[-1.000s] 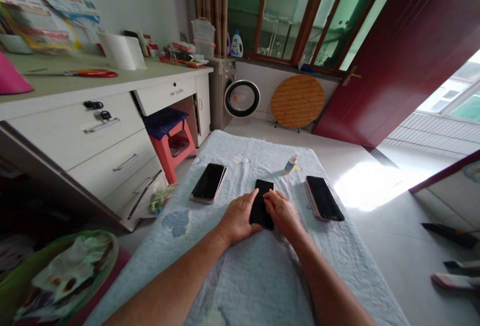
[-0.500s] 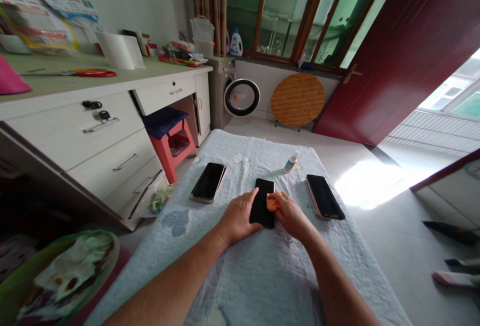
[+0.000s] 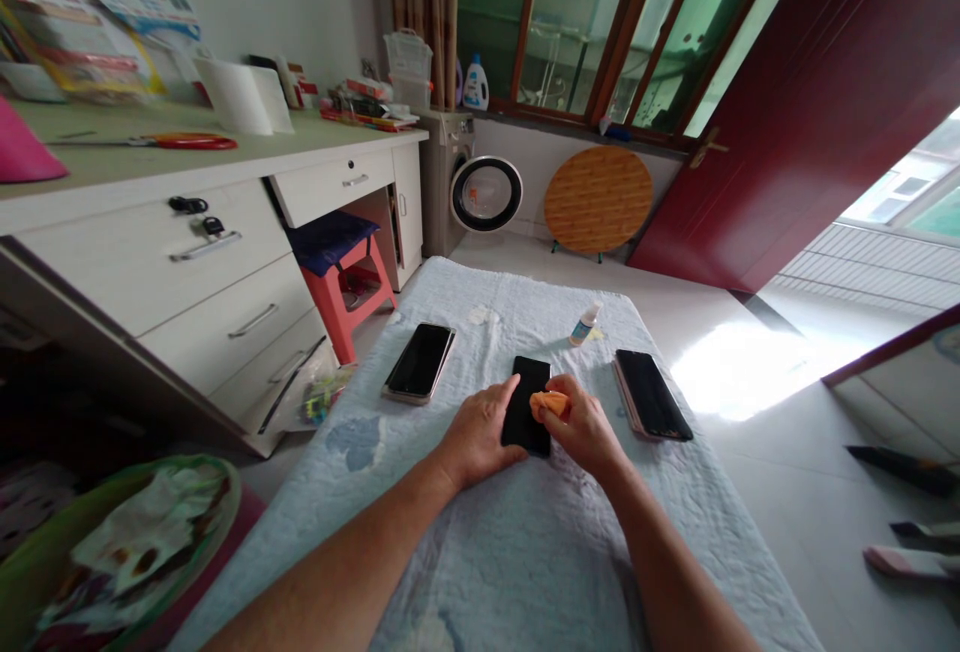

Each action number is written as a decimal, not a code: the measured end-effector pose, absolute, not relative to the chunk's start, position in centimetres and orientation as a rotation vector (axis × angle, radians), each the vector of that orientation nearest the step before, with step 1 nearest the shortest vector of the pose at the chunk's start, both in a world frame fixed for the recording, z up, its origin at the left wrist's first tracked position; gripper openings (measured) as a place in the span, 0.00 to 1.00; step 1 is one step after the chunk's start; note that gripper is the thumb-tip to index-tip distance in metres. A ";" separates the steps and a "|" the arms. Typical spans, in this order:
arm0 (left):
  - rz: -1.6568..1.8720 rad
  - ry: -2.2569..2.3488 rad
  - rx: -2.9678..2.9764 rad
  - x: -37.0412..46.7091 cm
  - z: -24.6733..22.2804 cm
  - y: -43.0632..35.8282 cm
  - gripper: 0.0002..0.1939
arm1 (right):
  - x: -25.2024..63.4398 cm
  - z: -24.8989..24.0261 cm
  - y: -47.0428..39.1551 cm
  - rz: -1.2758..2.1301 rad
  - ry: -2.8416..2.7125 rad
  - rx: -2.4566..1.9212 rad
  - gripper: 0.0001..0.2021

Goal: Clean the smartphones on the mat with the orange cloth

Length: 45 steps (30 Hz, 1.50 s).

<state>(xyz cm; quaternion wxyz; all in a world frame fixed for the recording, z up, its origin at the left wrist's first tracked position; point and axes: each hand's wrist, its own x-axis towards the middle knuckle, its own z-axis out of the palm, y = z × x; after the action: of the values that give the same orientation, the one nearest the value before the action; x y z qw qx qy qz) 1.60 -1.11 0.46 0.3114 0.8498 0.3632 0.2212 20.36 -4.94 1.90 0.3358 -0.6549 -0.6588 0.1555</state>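
A black smartphone [image 3: 526,412] lies flat on the cloth-covered table, screen up. My left hand [image 3: 484,432] grips it from the left, the thumb along its near edge and the fingers at its left side. An orange cloth [image 3: 549,404] is bunched between the closed fingers of my right hand [image 3: 585,432], on the right part of the screen. Another phone [image 3: 421,360] rests on the left with its dark screen up. To the right lies a third phone [image 3: 651,394], also dark. A small spray bottle [image 3: 585,323] stands upright beyond my right hand.
A light blue quilted cover [image 3: 450,572] spreads over the table. On the left are a bin [image 3: 232,492] with waste, a white desk [image 3: 217,272] with drawers, and a red stool [image 3: 345,292]. A washing machine [image 3: 442,172] with its door open stands farther back.
My right hand has shifted slightly with the orange cloth, which now shows more over the screen. The left hand and the phones stay in place.
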 end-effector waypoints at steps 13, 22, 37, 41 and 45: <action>0.588 0.981 2.272 1.9 -0.2 -1.0 0.51 | 18.9 1.1 -4.2 0.104 -1.878 -1.792 0.13; 0.603 0.977 2.298 1.9 -0.3 -1.0 0.50 | 17.9 0.9 -4.9 0.034 -1.989 -1.890 0.17; 0.577 0.970 2.277 1.6 0.1 -1.1 0.50 | 17.6 2.0 -5.5 0.266 -2.039 -1.715 0.12; 0.611 0.952 2.265 1.5 0.0 -1.1 0.50 | 17.2 2.1 -5.7 0.320 -2.133 -1.605 0.10; 0.615 0.956 2.278 1.6 -0.1 -1.0 0.51 | 17.7 1.7 -5.2 0.318 -2.044 -1.583 0.11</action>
<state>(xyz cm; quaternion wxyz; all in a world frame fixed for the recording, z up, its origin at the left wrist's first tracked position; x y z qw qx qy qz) 1.62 -1.04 -0.08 0.2936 0.8554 0.3588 0.2309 17.73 -5.21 1.67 0.2649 -0.5860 -0.7567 0.1178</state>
